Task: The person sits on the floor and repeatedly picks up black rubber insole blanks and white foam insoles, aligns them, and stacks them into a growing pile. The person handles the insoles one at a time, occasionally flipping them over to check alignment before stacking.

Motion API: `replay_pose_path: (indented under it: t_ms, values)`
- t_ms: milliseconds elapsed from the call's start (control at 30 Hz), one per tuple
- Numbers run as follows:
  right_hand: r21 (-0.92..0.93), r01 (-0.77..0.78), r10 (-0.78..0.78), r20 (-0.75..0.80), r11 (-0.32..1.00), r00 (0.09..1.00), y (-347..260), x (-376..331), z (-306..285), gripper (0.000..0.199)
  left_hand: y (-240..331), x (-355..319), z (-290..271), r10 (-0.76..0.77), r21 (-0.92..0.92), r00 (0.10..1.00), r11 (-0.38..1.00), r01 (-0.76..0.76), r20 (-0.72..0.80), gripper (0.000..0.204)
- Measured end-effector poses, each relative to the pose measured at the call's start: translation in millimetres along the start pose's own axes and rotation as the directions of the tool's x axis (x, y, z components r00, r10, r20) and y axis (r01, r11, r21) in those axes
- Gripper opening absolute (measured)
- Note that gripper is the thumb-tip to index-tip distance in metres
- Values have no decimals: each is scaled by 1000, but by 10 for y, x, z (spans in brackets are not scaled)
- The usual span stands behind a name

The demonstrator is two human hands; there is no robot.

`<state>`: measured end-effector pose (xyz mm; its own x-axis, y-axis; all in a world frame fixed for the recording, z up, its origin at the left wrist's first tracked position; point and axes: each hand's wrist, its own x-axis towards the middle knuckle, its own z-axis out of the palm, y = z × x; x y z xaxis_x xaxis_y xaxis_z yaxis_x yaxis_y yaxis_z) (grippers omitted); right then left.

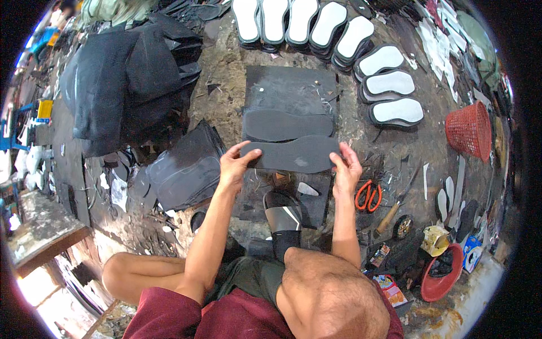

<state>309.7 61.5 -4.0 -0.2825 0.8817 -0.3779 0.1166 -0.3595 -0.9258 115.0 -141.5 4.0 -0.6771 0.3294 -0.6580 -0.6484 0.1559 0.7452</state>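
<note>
A dark grey shoe sole (293,153) is stretched crosswise between my two hands. My left hand (238,163) grips its left end, thumb on top and fingers at the edge. At the other end, my right hand (345,165) pinches the edge between thumb and fingers. Just beyond lies a second dark sole (288,125), flat on a dark rubber sheet (291,82). Below the held sole, my foot in a black sandal (281,212) rests on the dark sheet material, close to a small white scrap (307,189).
Stacks of white-topped soles (327,25) curve along the far right. Orange-handled scissors (368,196) and a wooden-handled tool (389,217) lie right of my hand. Dark sheets (186,166) lie left, under a large black pile (127,85). A red basket (468,131) and red basin (443,285) stand right.
</note>
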Motion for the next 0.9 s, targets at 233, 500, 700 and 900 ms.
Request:
replay_pose_path:
  t_ms: [233,500,700,900]
  values:
    - [-96,-122,127,54,988,990,214,142,-152,47,-92,313,-267,64,415,990,903,-112,129,51]
    - [-116,-148,156,55,982,986,386,192,-134,43,-196,452,-258,140,524,986,836,-164,86,48]
    - [-171,-154,165,51,973,985,400,218,-132,44,-150,426,-215,79,510,997,857,-80,23,48]
    - [-213,11,-8,17,977,1000,519,171,-83,42,-253,430,-232,196,527,980,829,-185,35,48]
